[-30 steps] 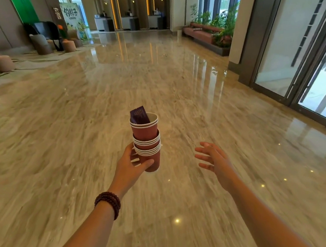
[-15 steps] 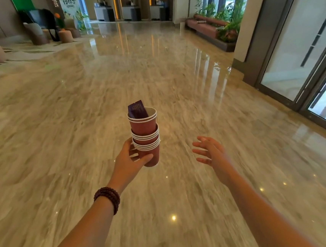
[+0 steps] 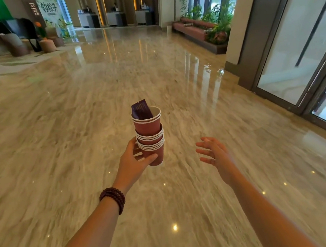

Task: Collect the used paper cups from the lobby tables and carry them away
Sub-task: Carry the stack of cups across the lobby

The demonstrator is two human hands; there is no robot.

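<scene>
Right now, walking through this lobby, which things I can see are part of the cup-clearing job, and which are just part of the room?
Part of the job:
- stack of red paper cups, gripped in the left hand
- dark purple packet standing in the top cup
- right hand, open and empty

Just around:
- planter bench
- round stools
- poster
- glass doors
- reception desks
</scene>
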